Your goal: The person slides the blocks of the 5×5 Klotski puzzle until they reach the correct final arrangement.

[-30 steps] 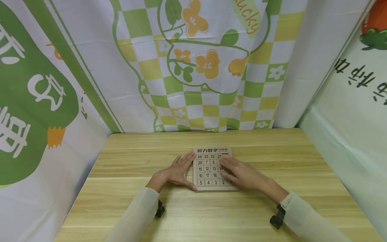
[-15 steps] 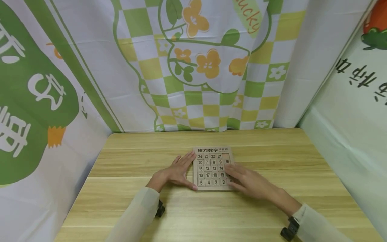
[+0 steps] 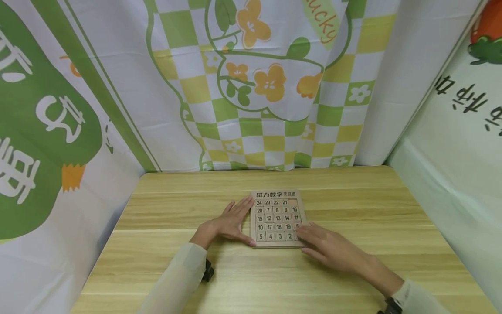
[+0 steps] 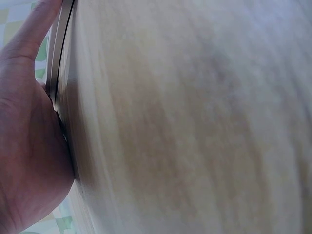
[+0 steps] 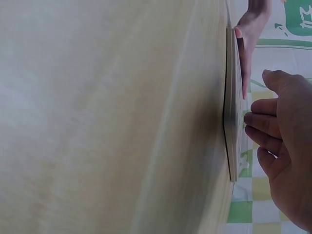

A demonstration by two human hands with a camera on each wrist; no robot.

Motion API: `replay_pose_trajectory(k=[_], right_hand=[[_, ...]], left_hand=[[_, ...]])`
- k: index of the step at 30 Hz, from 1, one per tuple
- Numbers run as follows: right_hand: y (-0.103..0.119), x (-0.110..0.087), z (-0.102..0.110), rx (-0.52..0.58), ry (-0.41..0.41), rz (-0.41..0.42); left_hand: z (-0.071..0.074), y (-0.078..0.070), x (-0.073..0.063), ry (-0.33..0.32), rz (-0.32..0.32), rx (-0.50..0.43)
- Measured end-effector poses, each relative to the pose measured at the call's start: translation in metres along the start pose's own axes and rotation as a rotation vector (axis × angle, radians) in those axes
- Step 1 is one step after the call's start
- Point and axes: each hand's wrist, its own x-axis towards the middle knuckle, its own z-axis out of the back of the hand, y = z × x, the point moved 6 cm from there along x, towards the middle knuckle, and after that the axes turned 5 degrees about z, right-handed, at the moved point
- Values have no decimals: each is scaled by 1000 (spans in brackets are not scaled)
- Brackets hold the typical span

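A wooden number slide puzzle lies flat on the table, its numbered tiles in rows under a line of dark printed characters. At its top right corner is a bare slot, beside tile 21 and above tile 16. My left hand rests along the puzzle's left edge, fingers at the upper corner and thumb at the lower one. Over the lower right corner is my right hand, fingers loosely extended and covering the last tile. In the right wrist view, a small gap shows between those fingertips and the board.
The wood-grain table extends around the puzzle on all sides. Behind it hangs a green and yellow checked curtain. Printed white cloths stand at the left and right. Each wrist carries a dark camera strap.
My right hand has drawn down and to the right, from the upper right tiles to the lower right corner, uncovering the right column. My left hand and the puzzle have stayed in place.
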Motion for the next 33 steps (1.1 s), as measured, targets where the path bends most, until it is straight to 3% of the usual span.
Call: replay_pose_trajectory(k=[8,13,22,29,33], right_hand=[[3,-9,-7,-7,30,-28],[3,-7,-6,-30,13,-3],[-10,10,-7,-22,58,-49],[-14,17,-7,4,66,-72],[-13,17,-7,-10,58,-64]], left_hand=[[6,-7,-4,5,-8,-22],[9,-10,-6,8,-12,-39],[1,0,-1,-18,-12,-20],[15,-16,-9,19,-5,-36],[14,-15,-9,12,-12,-22]])
